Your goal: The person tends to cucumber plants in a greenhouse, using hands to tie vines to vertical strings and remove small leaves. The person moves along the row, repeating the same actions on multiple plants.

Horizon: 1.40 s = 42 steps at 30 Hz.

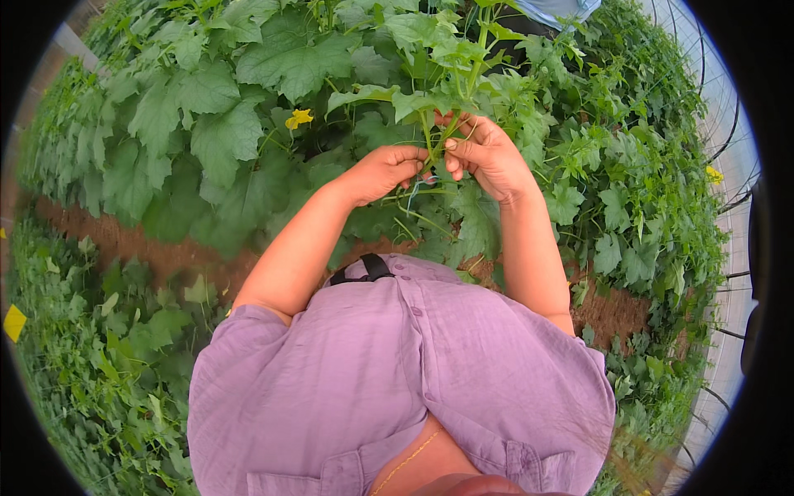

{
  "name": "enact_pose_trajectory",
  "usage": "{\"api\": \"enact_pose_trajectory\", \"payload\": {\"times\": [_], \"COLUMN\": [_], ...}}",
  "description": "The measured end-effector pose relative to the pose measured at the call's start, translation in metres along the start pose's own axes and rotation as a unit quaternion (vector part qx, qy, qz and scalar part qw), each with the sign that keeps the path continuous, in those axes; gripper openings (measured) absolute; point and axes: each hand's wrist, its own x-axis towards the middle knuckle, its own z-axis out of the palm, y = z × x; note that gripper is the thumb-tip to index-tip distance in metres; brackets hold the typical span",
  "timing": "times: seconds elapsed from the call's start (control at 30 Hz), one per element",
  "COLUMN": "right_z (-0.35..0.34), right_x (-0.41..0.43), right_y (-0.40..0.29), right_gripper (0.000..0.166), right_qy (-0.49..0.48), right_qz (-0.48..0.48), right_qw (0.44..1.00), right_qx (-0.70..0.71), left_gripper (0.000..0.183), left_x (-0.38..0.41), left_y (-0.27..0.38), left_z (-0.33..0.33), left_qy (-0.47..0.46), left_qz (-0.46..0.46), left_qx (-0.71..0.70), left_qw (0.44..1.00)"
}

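Both hands meet at a leafy climbing vine, which looks like a gourd plant. My right hand (487, 152) has thumb and fingers around its green stem (476, 65), partly hiding it. Just left of that, my left hand (388, 170) pinches the lower stems, its fingertips close to the right hand's. A pale blue twine (412, 197) hangs below the left fingertips; whether those fingers also hold it, I cannot tell. Broad lobed leaves (298, 62) surround the hands, and a yellow flower (299, 119) shows to their left.
Another person's light blue garment (561, 9) shows behind the vines at the top. Dense plant rows stand on both sides of a brown soil strip (149, 248). Greenhouse film (729, 248) with dark curved lines borders the right. A yellow card (13, 323) is at far left.
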Motion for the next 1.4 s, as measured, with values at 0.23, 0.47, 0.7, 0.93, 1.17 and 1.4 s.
{"api": "enact_pose_trajectory", "payload": {"times": [0.23, 0.47, 0.7, 0.93, 1.17, 1.4], "right_z": [0.000, 0.003, 0.007, 0.002, 0.009, -0.020], "right_x": [0.014, 0.023, 0.018, 0.011, -0.004, 0.004], "right_y": [0.017, 0.029, 0.026, 0.018, 0.016, 0.008], "right_gripper": [0.020, 0.011, 0.006, 0.038, 0.028, 0.029], "right_qy": [-0.069, -0.003, 0.092, -0.013, 0.001, 0.160], "right_qz": [-0.027, -0.049, -0.046, -0.020, -0.080, -0.243], "right_qw": [0.996, 0.995, 0.994, 0.988, 0.980, 0.888], "right_qx": [-0.042, -0.083, -0.021, -0.150, -0.181, -0.355], "left_gripper": [0.025, 0.026, 0.027, 0.027, 0.021, 0.025], "left_x": [-0.014, -0.019, -0.016, -0.011, -0.008, -0.006], "left_y": [0.003, -0.011, -0.013, -0.015, -0.010, -0.010], "left_z": [0.000, -0.006, -0.016, -0.014, -0.008, -0.017], "left_qy": [-0.038, -0.012, 0.008, -0.075, -0.085, -0.104], "left_qz": [0.014, 0.022, -0.004, 0.008, -0.022, -0.016], "left_qx": [-0.022, -0.073, -0.081, -0.117, -0.105, -0.094], "left_qw": [0.999, 0.997, 0.997, 0.990, 0.991, 0.990]}}
